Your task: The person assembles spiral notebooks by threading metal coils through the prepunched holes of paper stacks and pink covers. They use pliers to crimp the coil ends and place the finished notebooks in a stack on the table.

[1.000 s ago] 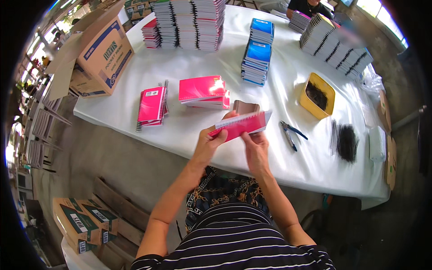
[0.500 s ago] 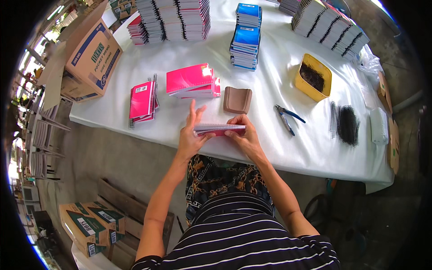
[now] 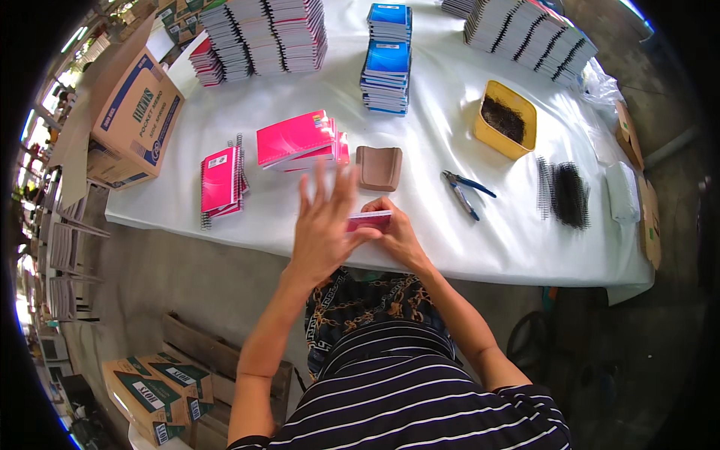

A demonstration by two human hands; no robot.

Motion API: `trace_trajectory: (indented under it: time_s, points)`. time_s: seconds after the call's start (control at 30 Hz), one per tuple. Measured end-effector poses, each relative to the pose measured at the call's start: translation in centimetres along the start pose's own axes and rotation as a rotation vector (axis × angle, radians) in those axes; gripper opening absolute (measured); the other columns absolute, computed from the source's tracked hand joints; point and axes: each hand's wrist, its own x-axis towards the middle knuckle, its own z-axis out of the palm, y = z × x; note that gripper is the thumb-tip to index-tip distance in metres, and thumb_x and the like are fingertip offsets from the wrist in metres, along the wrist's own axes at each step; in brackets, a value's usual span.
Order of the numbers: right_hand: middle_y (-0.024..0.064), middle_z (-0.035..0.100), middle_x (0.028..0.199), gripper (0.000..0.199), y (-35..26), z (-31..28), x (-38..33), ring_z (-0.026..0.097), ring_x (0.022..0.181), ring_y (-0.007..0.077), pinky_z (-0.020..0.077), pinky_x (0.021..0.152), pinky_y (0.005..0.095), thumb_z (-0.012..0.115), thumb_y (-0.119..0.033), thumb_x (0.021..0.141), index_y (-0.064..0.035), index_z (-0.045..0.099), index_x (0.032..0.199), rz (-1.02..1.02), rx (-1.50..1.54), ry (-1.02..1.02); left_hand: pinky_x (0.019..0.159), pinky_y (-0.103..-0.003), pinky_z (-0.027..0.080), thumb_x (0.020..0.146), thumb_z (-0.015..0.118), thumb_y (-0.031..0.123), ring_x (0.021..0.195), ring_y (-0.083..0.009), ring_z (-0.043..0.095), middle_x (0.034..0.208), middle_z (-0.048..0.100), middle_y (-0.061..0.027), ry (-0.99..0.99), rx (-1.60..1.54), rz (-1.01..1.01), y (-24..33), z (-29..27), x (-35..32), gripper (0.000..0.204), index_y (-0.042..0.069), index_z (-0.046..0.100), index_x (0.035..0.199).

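Observation:
My right hand grips a small pink-covered notebook by its right end, edge-on above the table's front edge. In front of its left part my left hand is raised with fingers spread, slightly blurred. The left thumb reaches across toward the right hand; whether it touches the notebook I cannot tell. Just beyond the hands lie a stack of pink notebooks and a brown curved block. Left of these sit several pink notebooks with wire spirals.
Blue-handled pliers lie to the right. Farther back stands a yellow tub of dark wire pieces, with black spiral coils nearer. Blue notebooks and tall notebook stacks line the back. A cardboard box stands at left.
My left hand has come off the notebook's left end, its fingers now spread in front of it. My right hand keeps its grip. The whole view has shifted a little.

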Motion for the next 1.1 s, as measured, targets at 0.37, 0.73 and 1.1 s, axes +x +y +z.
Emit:
trace_trajectory:
  time_s: [0.37,0.73,1.1]
  points:
    - [0.0154,0.066,0.088,0.014,2.4,-32.3,0.9,0.063,0.082,0.0312,0.0505,0.076,0.0425,0.069,-0.013,0.081,0.0008,0.069,0.086,0.115,-1.396,1.022,0.051,-0.041,0.052,0.089,0.058,0.045,0.063,-0.0306,0.067,0.088,0.069,-0.0102,-0.434,0.06,0.09,-0.5,2.7,0.5,0.057,0.022,0.047,0.14]
    - [0.0252,0.066,0.098,0.017,1.0,-36.7,1.0,0.064,0.09,0.0435,0.0502,0.082,0.0517,0.054,-0.01,0.089,0.004,0.06,0.096,0.385,-1.292,0.835,0.053,-0.042,0.052,0.089,0.061,0.041,0.061,-0.0299,0.065,0.094,0.067,-0.0081,-0.446,-0.043,0.102,-1.1,2.1,0.6,0.061,0.018,0.043,0.143]
    - [0.0042,0.062,0.08,0.018,-7.0,-9.0,0.0,0.059,0.071,0.0147,0.0448,0.061,0.0298,0.074,-0.005,0.079,-0.0066,0.07,0.096,-0.179,-0.441,-0.033,0.057,-0.042,0.052,0.092,0.059,0.036,0.067,-0.0305,0.066,0.097,0.068,-0.0082,-0.498,-0.017,0.033,-1.2,2.2,1.2,0.054,0.019,0.045,0.14]
